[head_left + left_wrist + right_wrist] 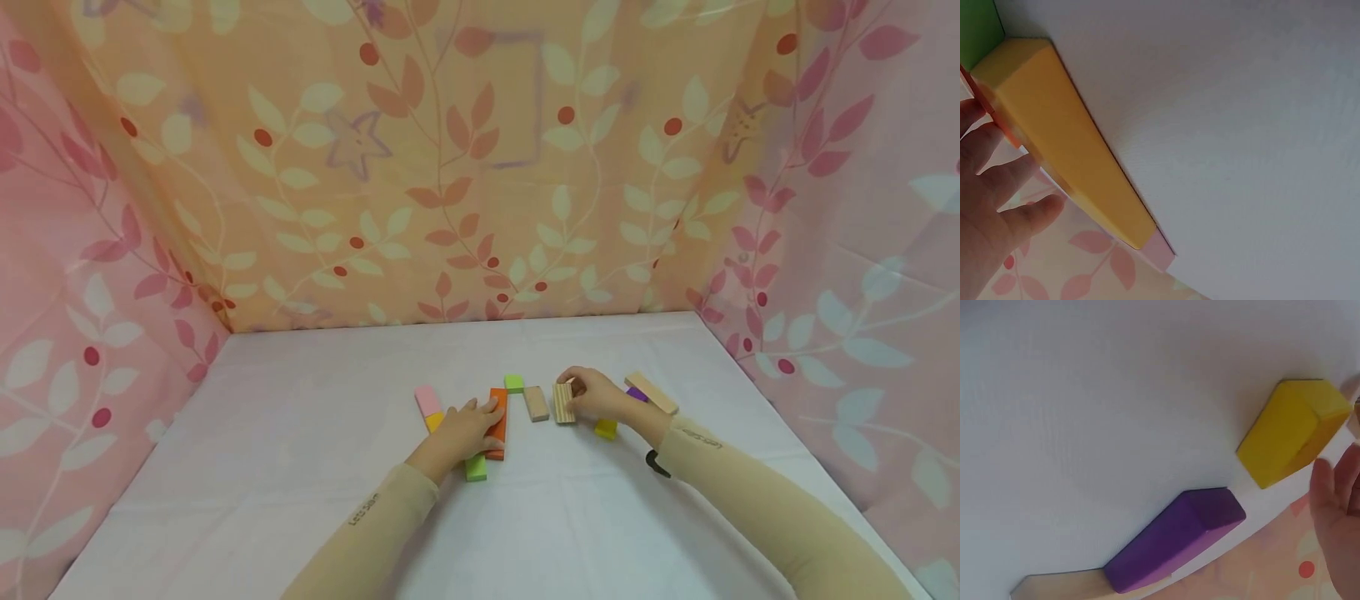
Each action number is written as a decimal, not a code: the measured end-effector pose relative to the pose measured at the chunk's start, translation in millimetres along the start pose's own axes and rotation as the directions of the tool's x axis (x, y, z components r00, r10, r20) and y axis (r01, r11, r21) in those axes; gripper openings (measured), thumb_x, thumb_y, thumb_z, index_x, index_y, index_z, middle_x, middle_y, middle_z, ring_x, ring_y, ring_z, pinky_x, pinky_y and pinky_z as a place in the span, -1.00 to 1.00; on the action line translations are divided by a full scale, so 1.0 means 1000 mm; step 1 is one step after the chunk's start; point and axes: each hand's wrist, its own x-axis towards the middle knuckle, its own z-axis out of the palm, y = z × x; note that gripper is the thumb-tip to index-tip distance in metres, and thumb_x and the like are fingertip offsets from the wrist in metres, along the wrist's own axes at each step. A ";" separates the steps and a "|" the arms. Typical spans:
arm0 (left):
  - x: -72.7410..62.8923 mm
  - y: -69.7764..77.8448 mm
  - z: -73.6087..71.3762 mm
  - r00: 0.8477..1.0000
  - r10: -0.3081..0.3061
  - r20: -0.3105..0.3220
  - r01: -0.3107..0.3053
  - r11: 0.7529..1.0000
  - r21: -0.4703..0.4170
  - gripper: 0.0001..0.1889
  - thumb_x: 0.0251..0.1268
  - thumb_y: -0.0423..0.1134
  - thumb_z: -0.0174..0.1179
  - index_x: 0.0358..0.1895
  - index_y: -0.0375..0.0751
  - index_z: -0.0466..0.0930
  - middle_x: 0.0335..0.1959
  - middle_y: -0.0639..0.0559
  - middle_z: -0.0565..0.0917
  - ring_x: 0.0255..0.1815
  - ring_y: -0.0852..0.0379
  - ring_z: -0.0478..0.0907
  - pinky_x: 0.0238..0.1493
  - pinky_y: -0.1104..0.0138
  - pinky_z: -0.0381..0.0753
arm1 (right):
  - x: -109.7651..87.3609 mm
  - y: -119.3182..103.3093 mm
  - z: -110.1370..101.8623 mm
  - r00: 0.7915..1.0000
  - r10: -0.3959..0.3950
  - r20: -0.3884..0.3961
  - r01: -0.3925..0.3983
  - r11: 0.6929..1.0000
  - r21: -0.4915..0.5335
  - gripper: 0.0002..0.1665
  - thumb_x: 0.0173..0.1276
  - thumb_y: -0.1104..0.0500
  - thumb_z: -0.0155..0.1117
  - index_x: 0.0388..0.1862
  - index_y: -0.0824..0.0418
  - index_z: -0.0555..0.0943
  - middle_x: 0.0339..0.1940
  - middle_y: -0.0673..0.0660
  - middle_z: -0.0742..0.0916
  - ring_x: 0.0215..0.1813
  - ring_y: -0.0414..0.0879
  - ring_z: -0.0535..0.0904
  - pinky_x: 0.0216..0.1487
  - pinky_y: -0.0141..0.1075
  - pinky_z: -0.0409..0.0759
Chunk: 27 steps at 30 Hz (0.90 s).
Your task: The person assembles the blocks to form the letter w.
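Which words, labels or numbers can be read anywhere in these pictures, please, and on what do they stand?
Left sleeve: a small dark print, too small and blurred to read.
Right sleeve: a like print, also unreadable.
Blocks, such as the orange block, and the patterned cloth: no writing visible.

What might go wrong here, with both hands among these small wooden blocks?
The left hand rests on the orange block; a sideways push may shift the green block beside it. The right hand grips the striped wooden block, and its wrist could knock the yellow block or purple block close by.
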 end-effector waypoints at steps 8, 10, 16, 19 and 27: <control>-0.001 0.001 -0.002 1.000 0.003 -0.002 -0.003 1.000 0.003 -0.29 0.28 0.14 0.17 0.46 -0.04 0.29 0.51 0.04 0.21 0.50 -0.13 0.10 0.36 -0.14 0.15 | -0.019 -0.009 0.007 0.998 -0.015 0.068 0.001 0.979 0.203 -0.51 0.20 0.40 0.38 0.11 0.46 0.49 -0.34 0.14 0.60 -0.29 -0.10 0.47 -0.28 -0.32 0.55; -0.002 0.002 -0.002 1.000 0.006 -0.006 -0.006 1.000 0.002 -0.29 0.28 0.13 0.18 0.45 -0.05 0.30 0.50 0.04 0.22 0.49 -0.13 0.11 0.36 -0.14 0.16 | -0.022 -0.008 0.011 0.995 -0.033 0.091 0.013 0.978 0.210 -0.52 0.20 0.40 0.38 0.10 0.45 0.49 -0.35 0.12 0.59 -0.30 -0.12 0.46 -0.31 -0.35 0.52; -0.001 0.002 -0.001 1.000 0.004 -0.012 -0.004 1.000 0.008 -0.29 0.27 0.14 0.18 0.45 -0.04 0.31 0.50 0.04 0.22 0.49 -0.13 0.12 0.35 -0.14 0.18 | -0.028 -0.004 0.024 0.986 -0.077 0.149 0.045 0.978 0.204 -0.53 0.17 0.39 0.40 0.07 0.41 0.50 -0.39 0.08 0.58 -0.37 -0.15 0.46 -0.39 -0.39 0.47; -0.002 0.003 -0.002 1.000 0.002 -0.013 -0.002 1.000 -0.002 -0.29 0.27 0.13 0.19 0.45 -0.04 0.31 0.50 0.04 0.22 0.49 -0.13 0.11 0.36 -0.14 0.16 | -0.031 -0.004 0.029 0.983 -0.133 0.130 0.124 0.990 0.074 -0.51 0.15 0.34 0.45 0.07 0.37 0.53 -0.33 0.08 0.60 -0.36 -0.17 0.45 -0.36 -0.39 0.48; -0.002 0.002 -0.001 1.000 0.001 -0.010 -0.001 1.000 -0.013 -0.29 0.27 0.13 0.18 0.45 -0.04 0.30 0.51 0.04 0.21 0.50 -0.14 0.09 0.37 -0.15 0.13 | -0.045 -0.003 0.033 0.951 -0.290 0.111 0.307 0.928 -0.210 -0.37 0.14 0.16 0.49 0.15 0.43 0.57 -0.35 0.05 0.52 -0.37 -0.19 0.37 -0.39 -0.42 0.40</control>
